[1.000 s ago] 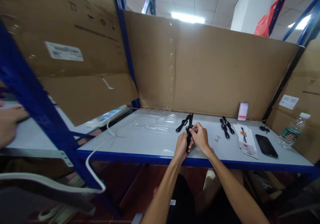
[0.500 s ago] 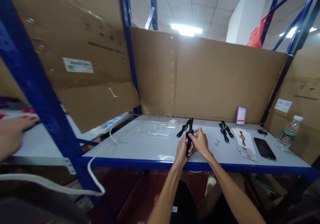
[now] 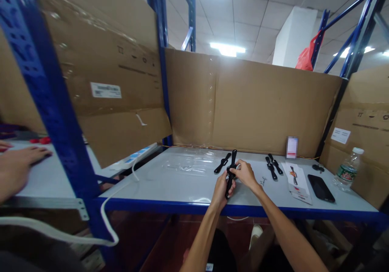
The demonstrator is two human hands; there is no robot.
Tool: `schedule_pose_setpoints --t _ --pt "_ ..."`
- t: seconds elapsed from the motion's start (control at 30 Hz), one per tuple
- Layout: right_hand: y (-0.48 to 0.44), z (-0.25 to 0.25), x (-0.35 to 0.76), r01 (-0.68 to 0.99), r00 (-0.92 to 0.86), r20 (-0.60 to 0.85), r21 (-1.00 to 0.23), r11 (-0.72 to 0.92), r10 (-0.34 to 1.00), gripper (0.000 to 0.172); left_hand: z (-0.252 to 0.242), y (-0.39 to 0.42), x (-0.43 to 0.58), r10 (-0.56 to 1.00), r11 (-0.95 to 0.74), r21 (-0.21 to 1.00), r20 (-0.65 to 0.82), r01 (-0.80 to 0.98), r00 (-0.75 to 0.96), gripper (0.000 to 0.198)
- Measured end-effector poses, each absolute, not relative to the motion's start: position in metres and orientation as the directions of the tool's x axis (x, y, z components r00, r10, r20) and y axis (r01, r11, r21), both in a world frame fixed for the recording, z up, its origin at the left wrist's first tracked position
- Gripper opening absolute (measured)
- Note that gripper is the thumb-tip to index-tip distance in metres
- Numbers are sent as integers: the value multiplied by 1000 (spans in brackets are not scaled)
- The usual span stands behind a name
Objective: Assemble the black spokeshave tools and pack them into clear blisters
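A long black tool [image 3: 234, 158] with two rounded handle ends and a wider middle is held over the table's front part. My left hand [image 3: 221, 186] is closed around its lower half. The fingers of my right hand [image 3: 246, 174] pinch the tool at its middle; whether a small part is between them cannot be made out. Behind my hands on the left lies a similar black tool [image 3: 223, 163]. To the right of my right hand rest two more, a nearer black tool [image 3: 271, 168] and a farther black tool [image 3: 276, 164]. Several small shiny metal pieces [image 3: 263, 180] lie beside my right hand.
Clear plastic [image 3: 188, 164] covers the table's left part. On the right are printed cards [image 3: 299, 189], a dark phone [image 3: 321, 188], a small black part [image 3: 318, 168], a bottle [image 3: 349, 173] and an upright screen [image 3: 291, 147]. Another person's hand [image 3: 21, 168] is beyond the blue post.
The view has tilted slightly upward, so the table appears lower. My right hand keeps its pinch at the tool's middle, with its fingers slightly shifted; my left hand's grip stays.
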State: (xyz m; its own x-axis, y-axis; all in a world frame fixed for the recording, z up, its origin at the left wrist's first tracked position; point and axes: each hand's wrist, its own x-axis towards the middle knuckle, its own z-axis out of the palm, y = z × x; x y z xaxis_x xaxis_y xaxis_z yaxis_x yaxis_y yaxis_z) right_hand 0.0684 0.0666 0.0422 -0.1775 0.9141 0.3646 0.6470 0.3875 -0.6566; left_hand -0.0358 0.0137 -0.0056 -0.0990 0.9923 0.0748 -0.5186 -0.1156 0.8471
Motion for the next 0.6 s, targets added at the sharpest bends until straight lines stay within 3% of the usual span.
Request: schedule_pose_setpoints --t 0.23,0.6 --pt "74 32 69 513 -185 288 -787 342 940 16 -4 12 -35 992 -123 864 92 -487 -87 58" --pt "69 27 69 414 -202 254 -853 317 946 22 -2 8 -35 993 -100 916 66 -388 -98 51"
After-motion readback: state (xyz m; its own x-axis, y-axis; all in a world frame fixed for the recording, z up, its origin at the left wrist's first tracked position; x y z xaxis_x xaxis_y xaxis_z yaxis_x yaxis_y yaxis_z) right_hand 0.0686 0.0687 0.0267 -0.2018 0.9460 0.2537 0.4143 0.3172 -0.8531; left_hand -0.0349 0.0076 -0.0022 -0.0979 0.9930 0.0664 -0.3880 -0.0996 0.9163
